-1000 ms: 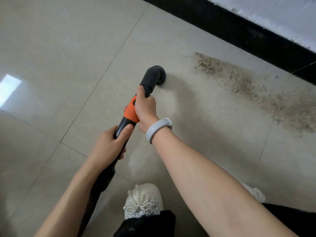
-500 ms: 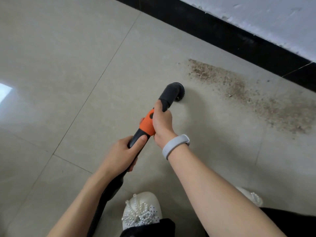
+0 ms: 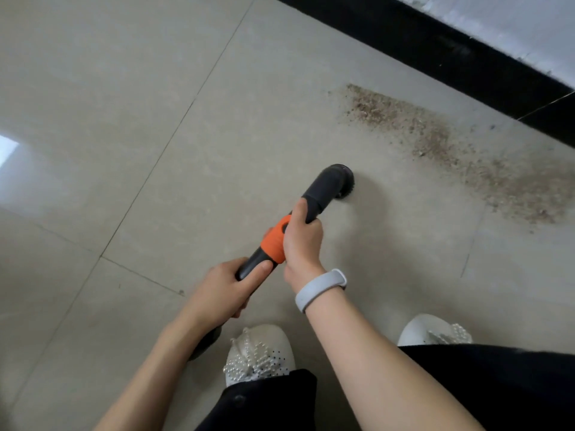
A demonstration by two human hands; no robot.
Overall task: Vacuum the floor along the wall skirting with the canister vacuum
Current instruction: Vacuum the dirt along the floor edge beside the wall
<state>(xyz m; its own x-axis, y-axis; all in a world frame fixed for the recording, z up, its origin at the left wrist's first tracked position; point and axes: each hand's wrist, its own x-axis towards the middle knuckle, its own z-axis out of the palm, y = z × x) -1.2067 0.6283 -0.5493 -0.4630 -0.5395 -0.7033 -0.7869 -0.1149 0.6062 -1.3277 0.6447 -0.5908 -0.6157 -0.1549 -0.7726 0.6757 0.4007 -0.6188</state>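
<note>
I hold a black vacuum wand (image 3: 320,194) with an orange collar (image 3: 273,239). Its round brush nozzle (image 3: 343,181) touches the beige tiled floor (image 3: 155,104). My right hand (image 3: 301,241) grips the wand at the collar, a grey band on its wrist. Lower down, my left hand (image 3: 230,287) grips the black tube. A brown streak of dirt (image 3: 435,141) lies on the floor to the right of the nozzle and apart from it, running along the black skirting (image 3: 435,48). The canister is out of view.
My two white beaded shoes (image 3: 258,353) (image 3: 432,331) stand just below the hands. The black hose (image 3: 205,343) runs down behind my left forearm. A pale wall (image 3: 513,26) rises above the skirting at the top right.
The nozzle has slid right, nearer the lower stretch of the dirt streak, with both hands still gripping the wand. My right shoe has come further into view.
</note>
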